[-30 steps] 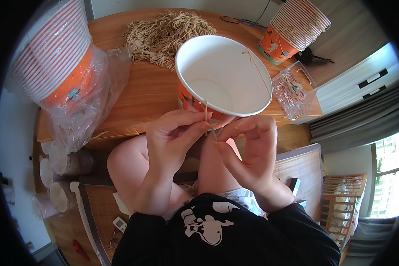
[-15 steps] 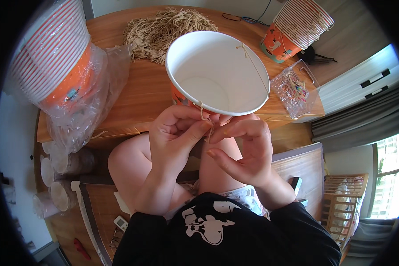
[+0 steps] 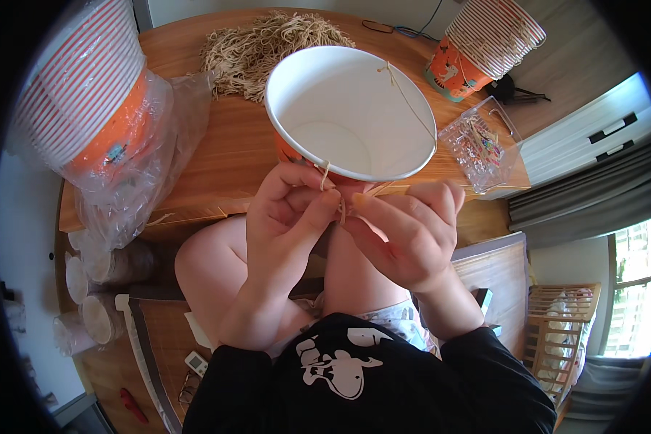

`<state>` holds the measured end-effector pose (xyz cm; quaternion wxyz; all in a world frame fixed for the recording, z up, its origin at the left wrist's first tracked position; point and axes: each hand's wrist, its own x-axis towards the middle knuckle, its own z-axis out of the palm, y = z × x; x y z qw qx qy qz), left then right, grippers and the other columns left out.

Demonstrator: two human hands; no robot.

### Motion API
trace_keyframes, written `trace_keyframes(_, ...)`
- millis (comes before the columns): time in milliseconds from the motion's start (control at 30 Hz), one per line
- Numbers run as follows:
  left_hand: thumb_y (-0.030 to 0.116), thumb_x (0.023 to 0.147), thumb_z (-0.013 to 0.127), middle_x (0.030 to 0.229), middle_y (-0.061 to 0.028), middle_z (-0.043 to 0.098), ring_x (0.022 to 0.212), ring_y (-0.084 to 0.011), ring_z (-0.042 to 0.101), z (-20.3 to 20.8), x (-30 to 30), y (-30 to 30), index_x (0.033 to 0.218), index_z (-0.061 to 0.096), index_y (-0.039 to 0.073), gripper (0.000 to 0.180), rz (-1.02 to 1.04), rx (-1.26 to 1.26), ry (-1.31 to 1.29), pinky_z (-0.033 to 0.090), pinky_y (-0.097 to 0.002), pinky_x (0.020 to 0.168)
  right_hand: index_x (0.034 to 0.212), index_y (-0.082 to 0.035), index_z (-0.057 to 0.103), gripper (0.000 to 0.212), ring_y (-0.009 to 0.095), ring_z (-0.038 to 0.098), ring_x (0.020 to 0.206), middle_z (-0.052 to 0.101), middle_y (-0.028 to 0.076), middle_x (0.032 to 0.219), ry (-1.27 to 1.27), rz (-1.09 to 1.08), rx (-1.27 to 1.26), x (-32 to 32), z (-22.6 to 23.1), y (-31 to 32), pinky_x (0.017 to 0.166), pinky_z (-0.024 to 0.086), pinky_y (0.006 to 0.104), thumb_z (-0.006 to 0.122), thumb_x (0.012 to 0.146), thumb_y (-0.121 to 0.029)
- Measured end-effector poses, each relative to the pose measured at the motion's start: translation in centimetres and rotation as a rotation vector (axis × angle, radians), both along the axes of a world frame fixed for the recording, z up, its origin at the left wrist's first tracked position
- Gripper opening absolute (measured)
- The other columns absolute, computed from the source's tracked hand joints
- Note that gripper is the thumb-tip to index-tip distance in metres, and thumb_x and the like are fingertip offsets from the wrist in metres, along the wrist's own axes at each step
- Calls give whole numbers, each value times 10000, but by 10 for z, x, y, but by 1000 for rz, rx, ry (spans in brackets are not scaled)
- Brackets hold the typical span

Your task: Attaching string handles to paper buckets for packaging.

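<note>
A large orange paper bucket, white inside, tilts with its mouth toward me at the table's near edge. One end of a thin tan cord comes through its far right wall; the cord runs over the rim on the right. Another piece of cord loops over the near rim. My left hand pinches that cord between thumb and forefinger just below the rim. Meeting it there, my right hand has thumb and forefinger closed on the cord's end, its other fingers curled.
On the wooden table lie a heap of tan cords and a clear tray of small coloured bits. Stacked buckets stand at the back right and, in plastic wrap, at the left. Round tubs sit below left.
My right hand has gone from loosely spread fingers to a thumb-and-forefinger pinch on the cord end. The bucket has shifted slightly up and left.
</note>
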<state>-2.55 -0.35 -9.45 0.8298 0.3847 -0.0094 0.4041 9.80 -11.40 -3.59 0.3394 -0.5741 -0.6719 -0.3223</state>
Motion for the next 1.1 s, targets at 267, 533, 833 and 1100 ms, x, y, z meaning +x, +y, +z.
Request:
trace_keyframes(267,-43,985,600,999,-87,700,956,-125,694,3,-3,-2,1123,538,-10,155,59,42,34,548,-237,846,972,-259,752,324,148,507,885,583,-91,930,-40,-108,14,-3,7,6,813,315,343,808,656,-211)
trace_keyframes(533,-82,900,681,972,-94,714,859,-134,724,5,-2,3,1042,639,-33,156,622,480,196,593,-240,718,974,-223,734,312,198,523,958,594,-50,990,-69,-89,-110,-8,37,21,846,334,358,800,670,-203)
trace_keyframes(833,-49,903,684,964,-68,708,858,-116,709,8,-9,5,1034,653,-30,136,449,337,166,583,-231,733,966,-163,762,282,226,563,936,673,-18,977,-144,106,-280,-8,68,45,810,423,352,814,695,-103)
trace_keyframes(1100,-30,924,666,976,-52,695,856,-107,701,9,-9,6,1026,641,-25,105,317,223,147,566,-221,713,988,-203,752,369,148,597,864,724,-100,907,-123,193,-145,3,60,32,809,358,322,822,636,-114)
